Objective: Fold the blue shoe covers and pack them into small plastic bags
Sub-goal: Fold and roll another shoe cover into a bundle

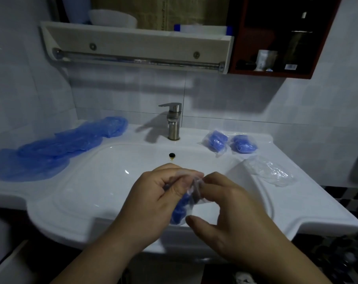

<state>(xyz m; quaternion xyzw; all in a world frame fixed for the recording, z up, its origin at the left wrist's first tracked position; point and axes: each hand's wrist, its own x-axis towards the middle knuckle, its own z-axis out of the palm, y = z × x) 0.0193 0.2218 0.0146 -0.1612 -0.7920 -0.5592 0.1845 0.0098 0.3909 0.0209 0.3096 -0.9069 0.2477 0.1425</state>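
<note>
In the lower centre of the frame, the left hand (pixel 153 199) and the right hand (pixel 231 212) hold a small clear plastic bag (pixel 191 193) above the white ceramic sink (pixel 92 181). A folded blue shoe cover (pixel 179 212) is already inside it. The curled fingers of both hands pinch the bag's top edge, and the right thumb stands apart below. This seems to be the closing step. Next, the mouth needs pressing shut, and then the bag should join the two packed bags (pixel 215 141) at centre right. The loose blue plastic shoe covers (pixel 50 148) wait at the left.
</note>
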